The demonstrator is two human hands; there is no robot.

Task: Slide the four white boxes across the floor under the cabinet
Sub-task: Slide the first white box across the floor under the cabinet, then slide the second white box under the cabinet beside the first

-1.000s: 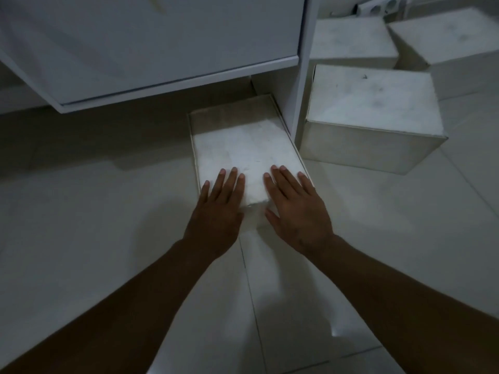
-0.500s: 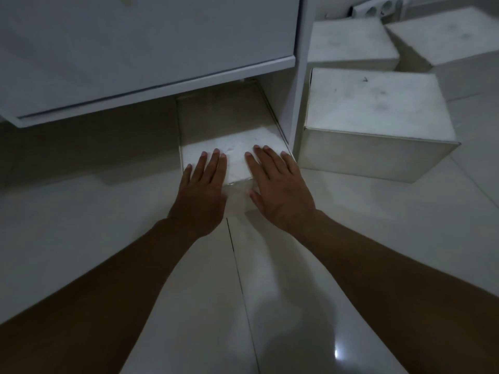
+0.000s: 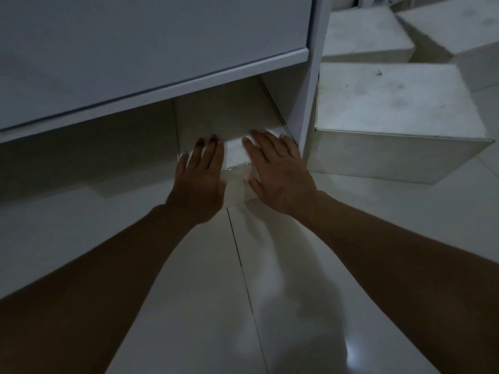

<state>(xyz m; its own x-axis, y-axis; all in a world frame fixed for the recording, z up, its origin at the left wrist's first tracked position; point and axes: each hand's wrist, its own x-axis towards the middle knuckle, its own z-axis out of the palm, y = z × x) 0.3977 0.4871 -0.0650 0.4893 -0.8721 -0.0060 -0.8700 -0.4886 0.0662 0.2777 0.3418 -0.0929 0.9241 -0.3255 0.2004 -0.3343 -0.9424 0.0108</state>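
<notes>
Since a second ago the white box (image 3: 234, 136) under your palms has gone much deeper beneath the cabinet (image 3: 151, 49); only its near edge now shows past the cabinet's bottom rail. Your left hand (image 3: 201, 175) and right hand (image 3: 278, 171) lie flat and spread on that edge, pressing, not gripping. Shadow hides the box's far end. Three more boxes (image 3: 391, 103) sit right of the cabinet's side panel, the rearmost cut off by the frame.

The floor (image 3: 270, 292) is laid in glossy tile (a light is mirrored in it). The white boxes (image 3: 391, 103) look like matt, scuffed cardboard. The cabinet (image 3: 135, 49) is faced in smooth, satin white laminate.
</notes>
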